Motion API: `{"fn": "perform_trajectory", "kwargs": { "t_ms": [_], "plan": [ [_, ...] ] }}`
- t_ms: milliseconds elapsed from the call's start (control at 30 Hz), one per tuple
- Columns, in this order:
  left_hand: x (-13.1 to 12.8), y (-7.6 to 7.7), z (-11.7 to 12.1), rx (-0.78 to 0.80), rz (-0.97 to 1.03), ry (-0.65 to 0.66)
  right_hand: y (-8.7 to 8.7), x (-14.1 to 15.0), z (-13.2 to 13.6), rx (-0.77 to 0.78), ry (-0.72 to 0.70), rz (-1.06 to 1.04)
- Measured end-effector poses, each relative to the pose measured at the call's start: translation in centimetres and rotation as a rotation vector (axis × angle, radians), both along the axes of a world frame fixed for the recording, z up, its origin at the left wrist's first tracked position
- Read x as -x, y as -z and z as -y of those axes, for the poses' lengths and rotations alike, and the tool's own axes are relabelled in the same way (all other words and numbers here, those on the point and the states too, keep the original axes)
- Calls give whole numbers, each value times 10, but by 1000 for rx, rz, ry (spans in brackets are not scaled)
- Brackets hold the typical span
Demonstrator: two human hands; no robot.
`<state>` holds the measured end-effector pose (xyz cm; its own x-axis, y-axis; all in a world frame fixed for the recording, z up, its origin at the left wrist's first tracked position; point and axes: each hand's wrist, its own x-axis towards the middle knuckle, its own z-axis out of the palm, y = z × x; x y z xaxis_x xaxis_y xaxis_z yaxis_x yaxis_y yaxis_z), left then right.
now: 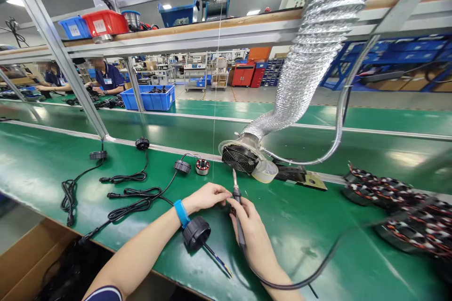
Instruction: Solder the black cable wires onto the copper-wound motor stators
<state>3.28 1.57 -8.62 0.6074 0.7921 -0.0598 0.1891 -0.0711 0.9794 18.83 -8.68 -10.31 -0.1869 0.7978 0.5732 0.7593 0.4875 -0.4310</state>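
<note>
The person's left hand (208, 198), wearing a blue wrist strap (181, 213), and right hand (249, 228) meet above a green table (310, 244) near its near edge. The right grip is closed around a slim black-handled soldering iron (238, 214), its metal tip pointing up and away. The left grip has its fingertips pressed together beside the iron, but whatever they pinch is too small to make out. Just beneath the left wrist lies one round black plug (196, 233) with a short cable showing blue and yellow wires. Three more round black plugs (142, 143) with coiled black cables lie farther left, making four in all. Beside them sits one small copper-wound ring (202, 166). To the far right of the hands are one round grilled fan hood (240, 157) on a silver ribbed duct, one roll of clear tape (264, 171), and a black-and-tan stand (300, 177). Two heaps of black discs wound with red-and-white wire (416, 228) lie at right. Metal posts (56, 47) stand between the hands and two co-workers (106, 77) beyond a blue plastic crate (148, 97).
</note>
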Motion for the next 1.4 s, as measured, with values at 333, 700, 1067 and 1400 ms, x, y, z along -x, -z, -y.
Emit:
{"fn": "perform_trajectory", "kwargs": {
  "t_ms": [333,700,1067,1400],
  "plan": [
    [16,-12,14,147,-15,-149,3,-29,9,-185,-72,106],
    [9,-20,10,92,21,-259,-2,1,1,-96,217,15],
    [47,-33,1,454,132,-45,-10,3,-32,40,-62,-181],
    [37,-35,5,49,-81,-190,-6,-2,-32,63,-170,-239]
  ]
}}
